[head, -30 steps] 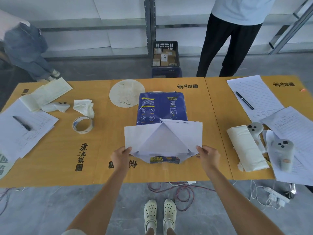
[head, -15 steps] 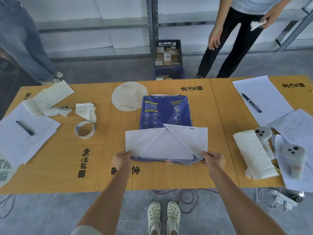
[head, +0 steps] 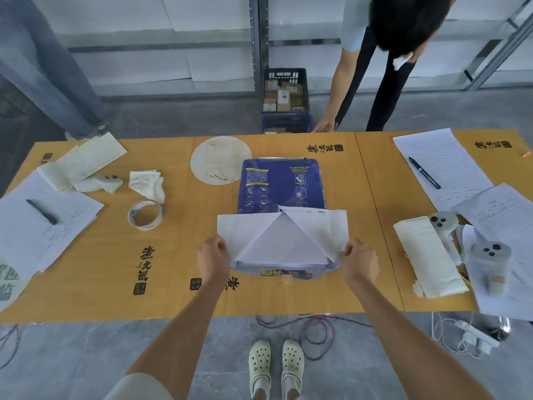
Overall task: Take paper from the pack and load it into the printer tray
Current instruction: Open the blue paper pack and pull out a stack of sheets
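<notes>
A blue pack of paper [head: 281,184] lies in the middle of the yellow table [head: 95,272]. Its near end is open, with the white wrapper flaps [head: 317,229] folded back and the white sheets [head: 285,245] showing inside. My left hand [head: 213,256] pinches the left flap at the pack's near left corner. On the other side my right hand [head: 359,262] pinches the right flap at the near right corner. No printer or tray is in view.
A tape roll [head: 145,215], crumpled tissue [head: 147,184] and papers with a pen [head: 41,212] lie at the left. Papers, a pen [head: 424,172] and two controllers [head: 490,267] lie at the right. A person [head: 383,53] bends beside a crate [head: 285,96] behind the table.
My hands stay on the pack's flaps and have spread them a little wider. The person behind the table has bent down towards the floor.
</notes>
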Available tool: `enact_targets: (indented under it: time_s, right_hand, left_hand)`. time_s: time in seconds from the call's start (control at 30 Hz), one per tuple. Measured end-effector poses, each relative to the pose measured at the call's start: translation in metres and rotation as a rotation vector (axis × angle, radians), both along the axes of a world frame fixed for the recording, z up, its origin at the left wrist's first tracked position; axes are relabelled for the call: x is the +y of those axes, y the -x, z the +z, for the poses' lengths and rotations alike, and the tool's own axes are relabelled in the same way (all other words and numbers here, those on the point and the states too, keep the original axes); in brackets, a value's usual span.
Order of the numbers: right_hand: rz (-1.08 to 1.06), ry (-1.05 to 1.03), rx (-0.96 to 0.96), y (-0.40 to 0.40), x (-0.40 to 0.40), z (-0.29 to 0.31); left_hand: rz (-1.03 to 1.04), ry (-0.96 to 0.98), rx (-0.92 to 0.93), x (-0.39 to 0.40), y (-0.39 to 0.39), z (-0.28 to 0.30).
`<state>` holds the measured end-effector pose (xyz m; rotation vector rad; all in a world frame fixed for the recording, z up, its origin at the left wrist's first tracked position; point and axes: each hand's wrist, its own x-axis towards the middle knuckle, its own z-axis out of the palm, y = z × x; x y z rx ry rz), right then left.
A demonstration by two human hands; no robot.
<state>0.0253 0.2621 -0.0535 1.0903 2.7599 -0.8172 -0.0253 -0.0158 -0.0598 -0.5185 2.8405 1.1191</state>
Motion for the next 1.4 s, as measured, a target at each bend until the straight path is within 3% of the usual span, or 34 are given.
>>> enact_targets:
  time_s: [0.27, 0.43, 0.77, 0.87, 1.17, 1.4]
  right_hand:
    - [0.116, 0.127, -0.054, 0.000, -0.013, 0.014]
    - [0.072, 0.220, -0.110, -0.006, -0.018, 0.018]
    - [-0.351, 0.504, -0.033, -0.009, -0.028, 0.012]
    - [-0.465, 0.542, 0.008, -0.009, -0.033, 0.011]
    - [-0.750, 0.680, 0.135, -0.010, -0.040, 0.006]
    - [-0.851, 0.723, 0.193, -0.014, -0.043, 0.003]
  left_hand:
    - [-0.142, -0.060, -0.131, 0.000, -0.010, 0.003]
    - [-0.147, -0.082, -0.187, -0.001, -0.016, 0.005]
    - [0.024, 0.007, -0.211, 0.014, -0.024, 0.006]
    - [0.159, -0.103, -0.213, 0.023, -0.028, 0.000]
    - [0.764, -0.777, -0.224, 0.036, -0.030, -0.001]
    - [0.856, -0.896, -0.246, 0.033, -0.030, 0.001]
